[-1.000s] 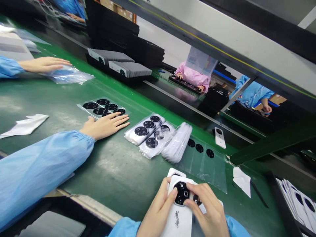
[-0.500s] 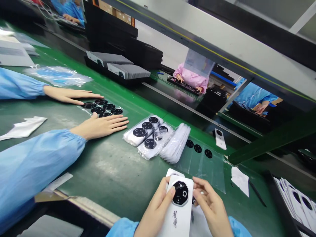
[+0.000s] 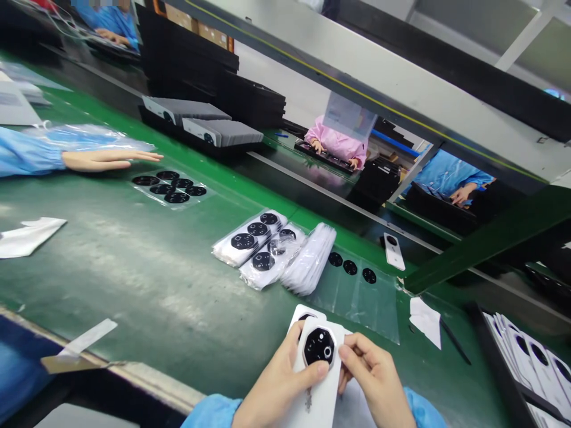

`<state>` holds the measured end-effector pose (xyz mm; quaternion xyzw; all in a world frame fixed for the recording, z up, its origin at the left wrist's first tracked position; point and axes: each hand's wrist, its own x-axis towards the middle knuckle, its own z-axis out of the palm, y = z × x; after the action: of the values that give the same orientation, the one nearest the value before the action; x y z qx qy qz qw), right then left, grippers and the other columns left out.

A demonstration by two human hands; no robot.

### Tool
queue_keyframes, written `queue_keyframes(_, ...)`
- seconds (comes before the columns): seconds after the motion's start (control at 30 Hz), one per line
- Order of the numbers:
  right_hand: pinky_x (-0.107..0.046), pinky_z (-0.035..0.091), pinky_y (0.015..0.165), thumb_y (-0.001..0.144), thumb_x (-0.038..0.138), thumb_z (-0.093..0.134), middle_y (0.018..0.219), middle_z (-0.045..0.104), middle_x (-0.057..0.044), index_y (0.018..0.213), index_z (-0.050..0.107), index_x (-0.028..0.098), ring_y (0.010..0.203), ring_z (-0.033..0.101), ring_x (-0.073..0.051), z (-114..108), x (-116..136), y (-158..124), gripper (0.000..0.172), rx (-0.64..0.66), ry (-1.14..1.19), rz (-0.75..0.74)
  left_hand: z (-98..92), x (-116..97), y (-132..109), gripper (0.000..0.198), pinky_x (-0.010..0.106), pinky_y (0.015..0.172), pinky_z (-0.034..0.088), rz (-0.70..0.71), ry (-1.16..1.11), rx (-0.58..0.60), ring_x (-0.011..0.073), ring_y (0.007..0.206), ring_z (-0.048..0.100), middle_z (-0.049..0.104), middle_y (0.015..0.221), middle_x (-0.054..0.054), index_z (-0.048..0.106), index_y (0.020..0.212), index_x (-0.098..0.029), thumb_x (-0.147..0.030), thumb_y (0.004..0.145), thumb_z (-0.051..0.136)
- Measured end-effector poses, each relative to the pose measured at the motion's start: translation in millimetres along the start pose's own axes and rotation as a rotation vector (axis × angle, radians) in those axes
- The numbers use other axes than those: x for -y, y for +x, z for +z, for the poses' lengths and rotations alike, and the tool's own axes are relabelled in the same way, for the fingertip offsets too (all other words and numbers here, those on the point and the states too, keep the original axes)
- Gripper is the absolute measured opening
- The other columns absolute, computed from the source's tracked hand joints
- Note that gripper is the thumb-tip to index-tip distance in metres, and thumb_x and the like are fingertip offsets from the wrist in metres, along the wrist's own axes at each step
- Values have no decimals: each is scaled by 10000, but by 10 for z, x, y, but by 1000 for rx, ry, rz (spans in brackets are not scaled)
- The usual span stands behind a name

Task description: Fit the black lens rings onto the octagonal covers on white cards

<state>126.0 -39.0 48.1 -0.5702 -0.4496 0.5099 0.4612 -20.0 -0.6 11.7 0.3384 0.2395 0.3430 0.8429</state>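
My left hand point(image 3: 281, 386) grips a white phone back cover point(image 3: 317, 380) with a black octagonal camera module point(image 3: 319, 346), thumb resting just below the module. My right hand point(image 3: 377, 380) pinches the cover's right edge beside the module. A second white cover point(image 3: 300, 313) lies under it on the green belt point(image 3: 147, 267). Just beyond my hands lie bagged stacks of black camera modules point(image 3: 250, 238), a stack of white pieces point(image 3: 312, 258) and a clear film sheet point(image 3: 361, 291) carrying three black discs.
A co-worker's hand point(image 3: 109, 159) in a blue sleeve reaches over a clear sheet of black discs point(image 3: 167, 185) at left. A rack of white covers point(image 3: 530, 356) stands at right. Grey trays point(image 3: 209, 122) sit beyond the belt. Other people work across the line.
The co-worker's nearer arm and hand have left the belt; the other hand pulled back left. I lifted the cover slightly, and my right fingers moved off the module to its edge.
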Motion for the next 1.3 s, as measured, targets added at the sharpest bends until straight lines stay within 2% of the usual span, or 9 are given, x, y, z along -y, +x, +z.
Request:
queue_keyframes(0.23, -238, 485, 490, 765, 511, 638, 497, 587, 16, 680, 558, 169, 439, 562, -123, -16, -20, 0, 362, -42, 7, 23, -14, -48, -45, 625, 259, 698, 431, -42, 69, -30, 188, 816, 602, 652, 931, 42, 450, 1156, -205, -442, 663, 754)
queue_keyframes(0.37, -233, 473, 481, 769, 517, 631, 497, 566, 22, 677, 549, 172, 427, 540, -110, -32, -45, 6, 366, -48, 17, 31, -2, -76, -68, 582, 233, 661, 435, -56, 91, -50, 177, 795, 607, 666, 976, 40, 460, 1179, -219, -412, 700, 731)
queue_keyframes(0.47, -221, 461, 476, 761, 515, 640, 511, 548, 33, 691, 541, 168, 424, 521, -92, -32, -47, 9, 367, -52, 30, 50, 7, -72, -70, 542, 240, 709, 449, -54, 89, -64, 193, 860, 611, 663, 1026, 57, 481, 1177, -207, -388, 724, 717)
queue_keyframes(0.63, -188, 403, 424, 632, 510, 748, 571, 541, 40, 710, 510, 171, 458, 493, -82, -7, -76, 27, 422, -63, 54, 125, -78, 55, -31, 629, 294, 714, 480, -46, 24, 11, 212, 818, 636, 654, 991, 77, 410, 1280, -218, -437, 755, 678)
queue_keyframes(0.77, -179, 331, 417, 662, 514, 709, 524, 450, 65, 635, 466, 178, 451, 401, -69, -9, -158, 49, 415, -101, 19, 90, -170, 162, -13, 677, 362, 855, 459, 15, 113, 6, 262, 1001, 585, 616, 1112, 97, 384, 1321, -236, -433, 747, 683)
queue_keyframes(0.9, -186, 253, 431, 708, 523, 639, 526, 331, 83, 599, 385, 195, 477, 300, -68, -15, -194, 72, 428, -173, -17, 58, -113, 115, -41, 590, 345, 958, 397, 56, 156, -67, 274, 1162, 484, 571, 1210, 67, 482, 1242, -256, -412, 720, 709)
queue_keyframes(1.07, -214, 230, 451, 708, 469, 598, 529, 280, 77, 560, 361, 207, 498, 260, -85, 13, -114, 100, 382, -194, -165, -17, 64, -63, 11, 306, 315, 837, 445, 19, 93, -119, 232, 945, 581, 638, 901, 30, 599, 925, -193, -456, 771, 637)
queue_keyframes(1.17, -222, 239, 464, 728, 444, 560, 540, 283, 68, 553, 356, 211, 511, 274, -95, 9, -109, 96, 356, -203, -266, -67, 87, -94, 90, 308, 256, 693, 450, 3, 80, -148, 174, 765, 582, 594, 728, -2, 561, 770, -171, -454, 734, 675)
queue_keyframes(1.3, -218, 267, 458, 812, 461, 474, 537, 302, 69, 594, 351, 217, 487, 329, -98, -2, -166, 48, 350, -149, -345, -51, 77, -69, 164, 376, 244, 579, 442, -37, 48, -125, 148, 617, 575, 594, 681, -7, 507, 764, -175, -480, 675, 709)
